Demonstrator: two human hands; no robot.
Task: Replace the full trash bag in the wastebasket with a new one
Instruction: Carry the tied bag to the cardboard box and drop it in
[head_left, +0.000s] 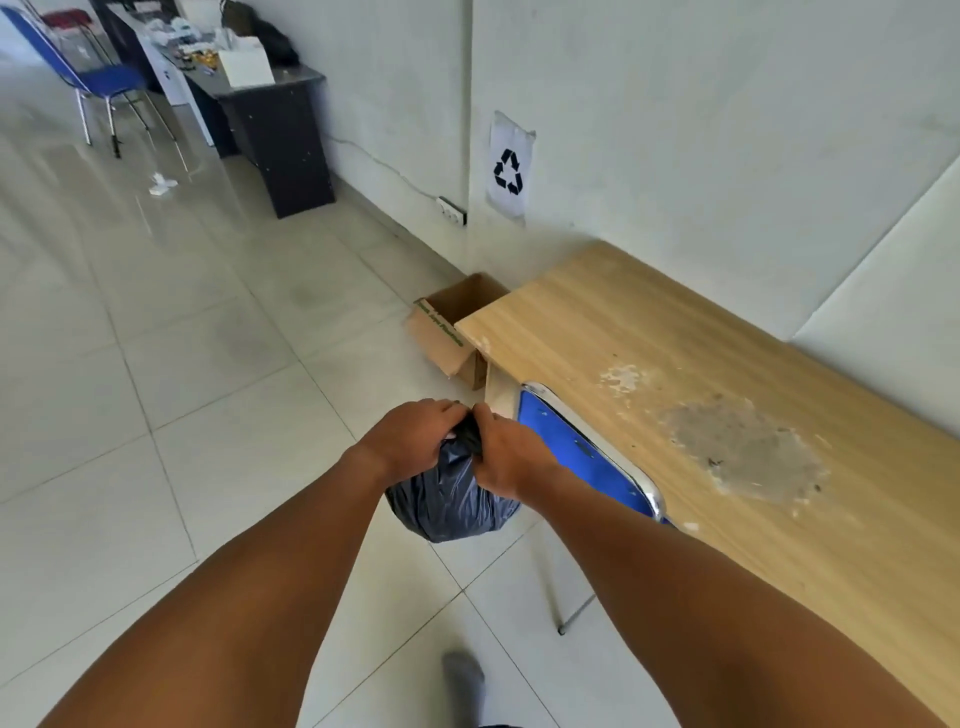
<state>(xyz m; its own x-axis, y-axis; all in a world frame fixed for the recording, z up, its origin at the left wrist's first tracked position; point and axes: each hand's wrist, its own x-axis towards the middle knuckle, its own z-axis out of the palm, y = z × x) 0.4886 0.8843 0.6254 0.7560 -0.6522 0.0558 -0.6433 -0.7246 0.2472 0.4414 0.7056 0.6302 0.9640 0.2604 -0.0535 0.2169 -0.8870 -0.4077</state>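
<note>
A full dark grey trash bag hangs above the tiled floor in the middle of the view. My left hand and my right hand both grip its bunched neck, close together, knuckles up. The bag's top is hidden between my fingers. An open cardboard box stands on the floor by the wall, under a paper recycling sign. No other wastebasket and no new bag show in the view.
A wooden table runs along the right wall. A blue chair is tucked against it, right of the bag. At the far left stand a dark desk and another blue chair. My socked foot is below.
</note>
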